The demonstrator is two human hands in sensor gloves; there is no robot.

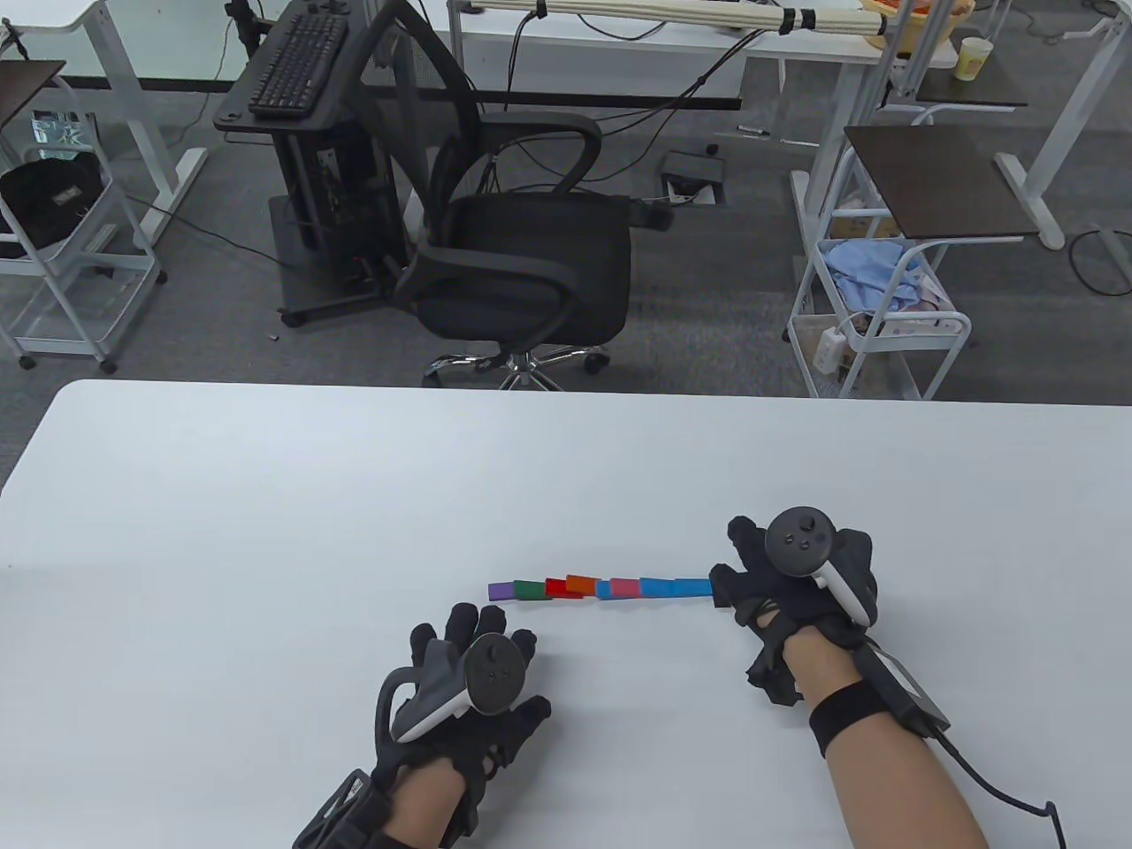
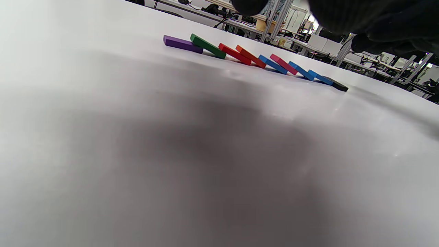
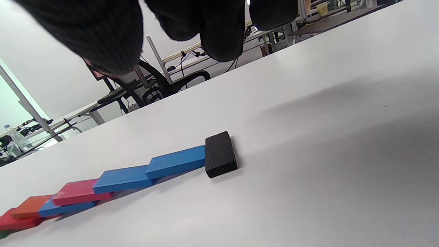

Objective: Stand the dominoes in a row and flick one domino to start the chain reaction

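The dominoes lie toppled in a slanted, overlapping row on the white table: purple at the left end, then green, red, orange, pink and blue ones. In the right wrist view a black domino lies flat at the right end, touching a blue one. My right hand hovers over that end, fingers loosely curled and holding nothing. Just in front of the row, my left hand rests on the table with fingers spread. The left wrist view shows the whole fallen row.
A black office chair stands beyond the table's far edge, with a keyboard stand and white carts behind. A cable trails from my right wrist over the table.
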